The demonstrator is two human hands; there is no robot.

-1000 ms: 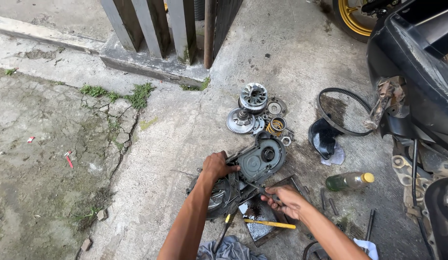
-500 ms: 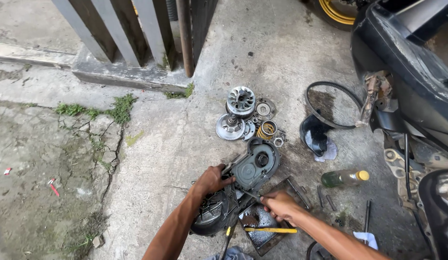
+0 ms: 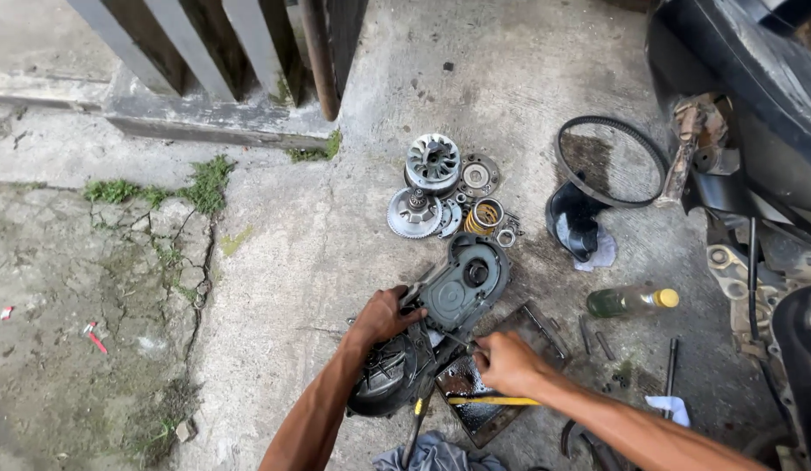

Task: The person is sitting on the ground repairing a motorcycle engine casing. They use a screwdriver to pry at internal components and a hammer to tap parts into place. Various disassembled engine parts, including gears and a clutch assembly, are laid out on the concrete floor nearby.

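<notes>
- Your left hand (image 3: pixel 383 316) clamps its fingers on the dark engine cover (image 3: pixel 462 288)
- Your right hand (image 3: pixel 506 362) pinches a thin tool (image 3: pixel 453 342), just above the yellow-handled screwdriver (image 3: pixel 492 401)

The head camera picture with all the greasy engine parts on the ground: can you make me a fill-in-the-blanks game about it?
1. The left hand rests on the dark engine cover, which lies on the ______ ground.
2. The bottle lying on its side has a ______ cap.
3. The black rubber belt lies in a ______ shape near the scooter.
4. The right hand is just above a screwdriver with a ______ handle.

Missing words: concrete; yellow; loop; yellow
</notes>
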